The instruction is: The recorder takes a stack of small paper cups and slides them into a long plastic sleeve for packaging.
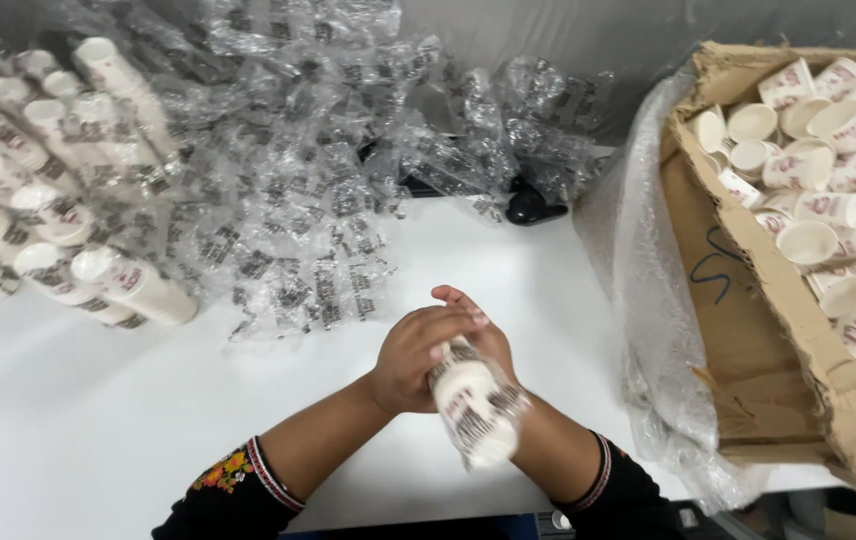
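Both hands meet low at the middle of the white bench [248,400], clamped together on a short stack of white paper cups with red print, sealed in a clear printed plastic sleeve [475,410]. The left hand [410,358] wraps over the stack's far end, fingers curled down onto it. The right hand [483,325] lies behind and partly under it, mostly hidden. The stack tilts toward the camera, its near end blurred, raised off the bench.

To the left lie many more sleeved stacks of white cups [38,200], leaning side by side. Behind the hands spreads a heap of crumpled clear plastic wrappers [318,180]. At the right, a torn brown cardboard box [748,330], lined with bubble wrap [638,280], holds loose white paper cups [828,160].
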